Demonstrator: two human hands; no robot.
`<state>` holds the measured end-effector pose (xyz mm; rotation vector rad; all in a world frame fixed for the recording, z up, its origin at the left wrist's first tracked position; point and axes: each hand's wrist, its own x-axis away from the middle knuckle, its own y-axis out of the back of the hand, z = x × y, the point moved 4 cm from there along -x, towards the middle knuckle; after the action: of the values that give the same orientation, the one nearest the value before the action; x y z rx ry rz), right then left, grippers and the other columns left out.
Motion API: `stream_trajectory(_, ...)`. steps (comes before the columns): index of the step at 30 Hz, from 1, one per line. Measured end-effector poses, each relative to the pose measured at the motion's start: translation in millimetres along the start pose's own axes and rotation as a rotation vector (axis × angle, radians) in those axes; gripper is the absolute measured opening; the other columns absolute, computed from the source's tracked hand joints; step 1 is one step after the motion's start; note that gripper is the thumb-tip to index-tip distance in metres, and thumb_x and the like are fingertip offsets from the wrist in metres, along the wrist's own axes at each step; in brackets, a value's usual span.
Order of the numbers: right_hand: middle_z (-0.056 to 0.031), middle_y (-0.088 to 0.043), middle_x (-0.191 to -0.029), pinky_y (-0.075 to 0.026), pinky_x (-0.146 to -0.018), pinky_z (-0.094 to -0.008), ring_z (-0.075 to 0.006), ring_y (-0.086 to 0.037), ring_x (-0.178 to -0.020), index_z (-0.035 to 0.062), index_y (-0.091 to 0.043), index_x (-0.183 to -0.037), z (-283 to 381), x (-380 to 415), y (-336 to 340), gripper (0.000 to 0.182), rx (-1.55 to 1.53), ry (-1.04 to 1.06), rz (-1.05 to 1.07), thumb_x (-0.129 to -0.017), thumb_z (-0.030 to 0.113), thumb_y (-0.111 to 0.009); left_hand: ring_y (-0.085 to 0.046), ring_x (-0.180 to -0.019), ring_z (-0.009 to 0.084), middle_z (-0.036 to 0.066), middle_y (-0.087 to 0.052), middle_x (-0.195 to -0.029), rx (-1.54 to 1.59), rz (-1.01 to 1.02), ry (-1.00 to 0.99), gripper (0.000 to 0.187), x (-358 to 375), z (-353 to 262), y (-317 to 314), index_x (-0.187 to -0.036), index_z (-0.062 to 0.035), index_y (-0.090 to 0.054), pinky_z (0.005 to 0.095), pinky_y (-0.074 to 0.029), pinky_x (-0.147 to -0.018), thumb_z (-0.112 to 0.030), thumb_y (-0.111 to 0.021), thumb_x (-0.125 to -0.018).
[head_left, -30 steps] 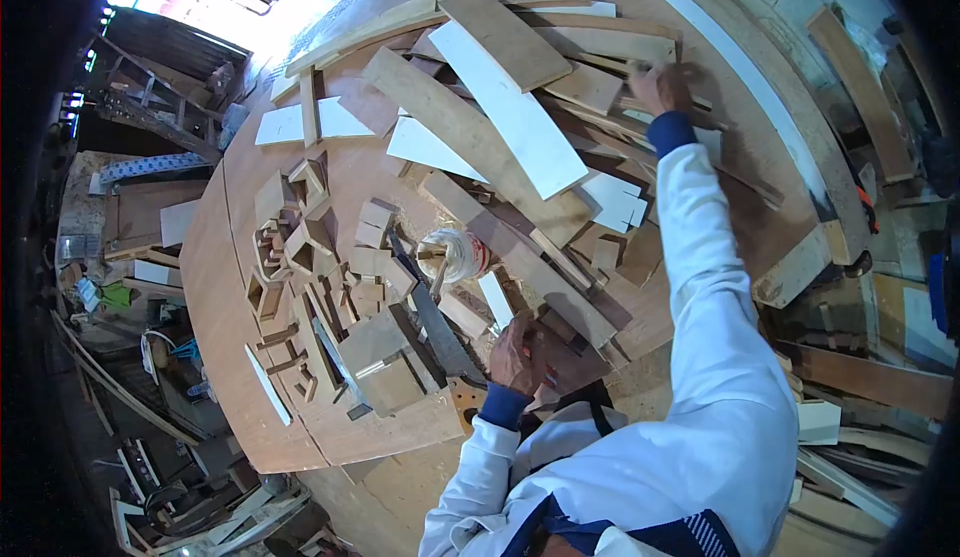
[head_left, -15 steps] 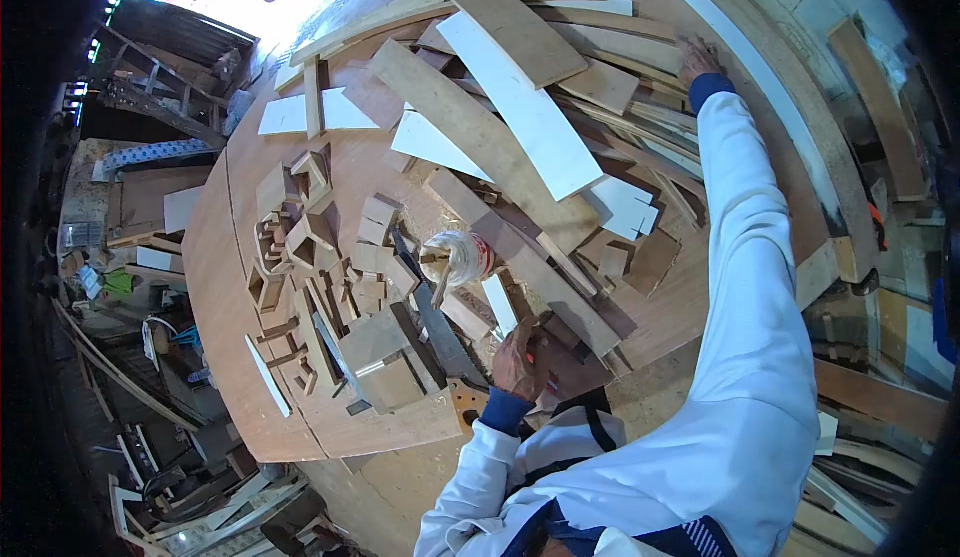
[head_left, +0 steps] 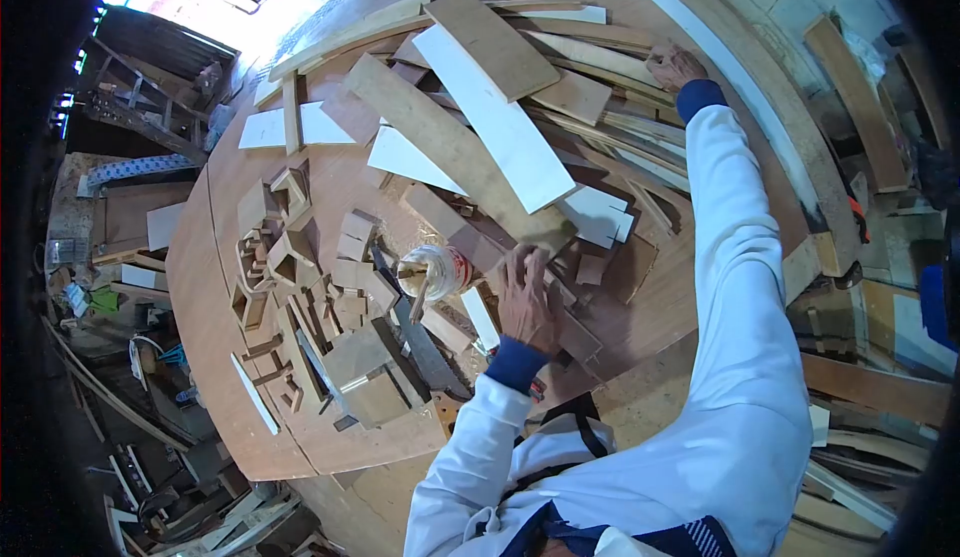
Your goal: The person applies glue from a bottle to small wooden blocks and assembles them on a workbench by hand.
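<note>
My left hand (head_left: 528,302) is over the near end of a long brown plank (head_left: 450,225), its fingers bent down around the wood; the fingertips are partly hidden. My right hand (head_left: 675,67) lies at the far right of the pile, with its fingers curled over the end of a pale wooden strip (head_left: 590,57). Between the hands are a white board (head_left: 495,122), a wide tan board (head_left: 430,127) and a white notched piece (head_left: 598,215). Left of my left hand stands a clear jar (head_left: 435,271) with a stick in it.
Small wooden blocks and frames (head_left: 290,257) cover the table's left part. A handsaw (head_left: 425,342) lies near the jar. A curved white-faced edge (head_left: 720,57) runs along the right side. Boards (head_left: 860,107) lean beyond it, and scrap wood lies on the floor.
My left hand has moved up and forward from the near table edge onto the plank. My right hand has shifted slightly left, its fingers now more curled. The whole view has shifted a little.
</note>
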<state>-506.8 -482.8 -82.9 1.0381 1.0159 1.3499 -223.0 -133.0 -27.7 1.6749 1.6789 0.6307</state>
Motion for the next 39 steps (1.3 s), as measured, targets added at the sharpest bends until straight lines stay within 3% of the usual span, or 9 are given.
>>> stream_trajectory(4, -0.0217, -0.06, -0.093, -0.046, -0.077, -0.0455, -0.0381, -0.06, -0.087, 0.0073, -0.05, -0.102, 6, 11, -15, 0.03, -0.141, 0.17, -0.083, -0.079, 0.027, -0.057, -0.036, -0.119, 0.045, 0.025, -0.035, -0.129, -0.077, -0.058, -0.051, 0.061, -31, 1, -11, -0.126, -0.003, -0.038, 0.0507, -0.033, -0.098, -0.002, -0.06, -0.069)
stream_trajectory(7, -0.0195, -0.06, -0.102, -0.046, -0.081, -0.0461, -0.036, -0.058, -0.095, 0.0062, -0.048, -0.101, 21, 39, -2, 0.029, -0.202, 0.061, -0.037, -0.084, 0.028, -0.054, -0.026, -0.128, 0.0446, 0.025, -0.025, -0.14, -0.171, -0.056, -0.035, 0.077, -40, 12, -23, -0.137, -0.0056, -0.028, 0.0506, -0.026, -0.104, -0.005, -0.061, -0.068)
stream_trajectory(13, -0.0166, -0.06, -0.097, -0.047, -0.079, -0.0446, -0.0345, -0.057, -0.094, 0.0078, -0.049, -0.103, 29, 66, 1, 0.02, -0.039, 0.235, -0.28, -0.087, 0.021, -0.05, -0.026, -0.129, 0.0437, 0.025, -0.022, -0.142, -0.137, 0.056, 0.112, 0.08, -46, 14, -34, -0.139, -0.0058, -0.023, 0.049, -0.026, -0.105, -0.009, -0.061, -0.069)
stream_trajectory(21, -0.0175, -0.052, -0.101, -0.044, -0.08, -0.044, -0.0357, -0.049, -0.094, 0.0017, -0.047, -0.105, 66, 148, 29, 0.022, 0.034, 0.277, -0.528, -0.086, 0.011, -0.045, -0.027, -0.128, 0.0454, 0.027, -0.023, -0.14, -0.128, -0.017, 0.077, 0.079, -47, 16, -39, -0.139, -0.0052, -0.023, 0.0482, -0.024, -0.106, -0.009, -0.06, -0.07)
stream_trajectory(29, -0.0202, -0.049, -0.105, -0.042, -0.083, -0.0435, -0.0375, -0.048, -0.098, 0.0013, -0.044, -0.114, 75, 220, 19, 0.03, -0.146, 0.283, -0.552, -0.086, 0.011, -0.05, -0.028, -0.126, 0.0456, 0.03, -0.027, -0.135, -0.11, -0.005, 0.107, 0.078, -47, 19, -41, -0.139, -0.0036, -0.024, 0.048, -0.024, -0.106, -0.007, -0.059, -0.07)
stream_trajectory(31, -0.0201, -0.049, -0.106, -0.042, -0.083, -0.0429, -0.0375, -0.048, -0.099, 0.0014, -0.044, -0.115, 72, 239, 16, 0.03, -0.171, 0.265, -0.542, -0.087, 0.011, -0.049, -0.027, -0.128, 0.0417, 0.024, -0.03, -0.135, -0.116, -0.013, 0.124, 0.081, -47, 17, -40, -0.139, -0.0078, -0.026, 0.0466, -0.024, -0.107, -0.006, -0.064, -0.068)
stream_trajectory(34, -0.0178, -0.052, -0.103, -0.042, -0.083, -0.0404, -0.0327, -0.051, -0.096, 0.0003, -0.048, -0.11, 62, 254, 8, 0.024, -0.483, 0.191, -0.542, -0.091, 0.015, -0.048, -0.03, -0.124, 0.0447, 0.028, -0.031, -0.132, -0.109, 0.0, 0.128, 0.076, -48, 20, -42, -0.138, -0.003, -0.025, 0.0493, -0.025, -0.106, -0.007, -0.057, -0.069)
stream_trajectory(36, -0.0152, -0.056, -0.101, -0.043, -0.082, -0.0365, -0.026, -0.054, -0.092, -0.0004, -0.052, -0.107, 39, 254, -3, 0.027, -0.858, -0.044, -0.401, -0.093, 0.022, -0.049, -0.029, -0.124, 0.0445, 0.028, -0.031, -0.132, -0.122, 0.004, 0.122, 0.077, -47, 21, -40, -0.138, -0.003, -0.026, 0.0487, -0.025, -0.106, -0.007, -0.059, -0.069)
stream_trajectory(39, -0.0115, -0.061, -0.093, -0.046, -0.077, -0.0342, -0.0218, -0.058, -0.085, 0.0007, -0.058, -0.102, 28, 247, 1, 0.026, -0.806, 0.017, -0.295, -0.092, 0.024, -0.051, -0.027, -0.127, 0.043, 0.026, -0.031, -0.134, -0.119, 0.027, 0.14, 0.077, -47, 18, -40, -0.138, -0.0043, -0.026, 0.0475, -0.024, -0.107, -0.007, -0.062, -0.069)
